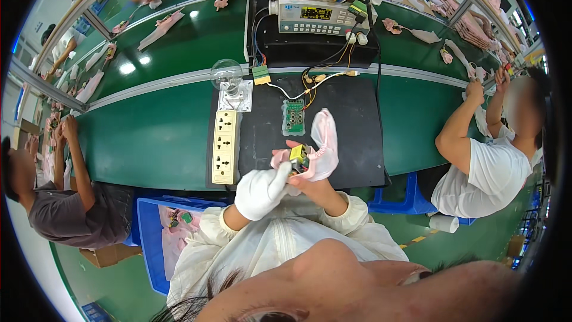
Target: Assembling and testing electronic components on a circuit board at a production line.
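Observation:
Close in front of me, over the near part of the black mat (256, 140), I hold a small circuit board (300, 156) with a yellow-topped block, set in a pink casing. My right hand (316, 187), bare, is wrapped around it from below and the right. Gloved in white, my left hand (262, 193) has its fingers closed against the board's left side; the fingertips partly cover it. A pink cord in a translucent bag (325, 143) hangs off the board's right side. Just beyond lies a green test board (293, 117) with round contacts.
A cream power strip (224, 146) and a clear bulb (227, 74) stand left of the mat. Behind are stacked instruments (325, 18) with hanging cables. A blue bin (152, 244) holds pink pieces at my lower left. People sit at both sides (485, 167).

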### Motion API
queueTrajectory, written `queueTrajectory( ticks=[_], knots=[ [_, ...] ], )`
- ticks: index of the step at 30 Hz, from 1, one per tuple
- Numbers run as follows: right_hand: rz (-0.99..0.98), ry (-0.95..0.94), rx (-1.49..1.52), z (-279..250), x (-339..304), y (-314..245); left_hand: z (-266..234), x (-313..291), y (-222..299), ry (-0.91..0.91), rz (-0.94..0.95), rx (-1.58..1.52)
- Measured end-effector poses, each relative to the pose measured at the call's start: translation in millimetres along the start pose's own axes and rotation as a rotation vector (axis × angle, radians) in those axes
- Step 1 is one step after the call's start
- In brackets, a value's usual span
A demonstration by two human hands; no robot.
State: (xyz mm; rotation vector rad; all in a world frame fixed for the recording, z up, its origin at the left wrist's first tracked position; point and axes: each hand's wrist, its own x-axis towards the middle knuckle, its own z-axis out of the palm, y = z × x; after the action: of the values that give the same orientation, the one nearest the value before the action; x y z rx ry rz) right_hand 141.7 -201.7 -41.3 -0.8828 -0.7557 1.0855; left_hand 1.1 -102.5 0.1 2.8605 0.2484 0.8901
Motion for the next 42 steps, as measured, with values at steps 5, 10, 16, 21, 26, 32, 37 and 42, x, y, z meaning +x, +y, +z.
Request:
queueTrajectory(
  ticks=[5,10,16,21,26,32,37,42],
  knots=[
    [-0.071,-0.046,0.079,0,-4,-14,-19,14,-34,0.125,0.129,-0.481],
    [-0.125,-0.191,-0.1,1,-8,-28,-25,14,-29,-0.301,-0.925,-1.391],
    [-0.024,-0.246,-0.006,6,-6,-23,-16,0,-31,-0.624,-1.083,-1.531],
    [-0.146,-0.244,0.03,7,-4,-18,-6,-15,-40,-0.589,-1.037,-1.855],
    [-0.3,-0.357,-0.383,-16,-1,-11,-4,-20,-40,-0.777,-0.905,-2.01],
    [-0.423,-0.153,-0.44,-20,3,-36,-18,-25,-45,-0.544,-1.078,-1.718],
    [0.359,-0.101,-0.623,-28,-12,-53,-37,-21,-54,-0.506,-1.078,-1.607],
    [0.295,-0.108,-0.487,-31,-3,-34,-38,-20,-93,0.123,-0.984,-1.311]
  ],
)
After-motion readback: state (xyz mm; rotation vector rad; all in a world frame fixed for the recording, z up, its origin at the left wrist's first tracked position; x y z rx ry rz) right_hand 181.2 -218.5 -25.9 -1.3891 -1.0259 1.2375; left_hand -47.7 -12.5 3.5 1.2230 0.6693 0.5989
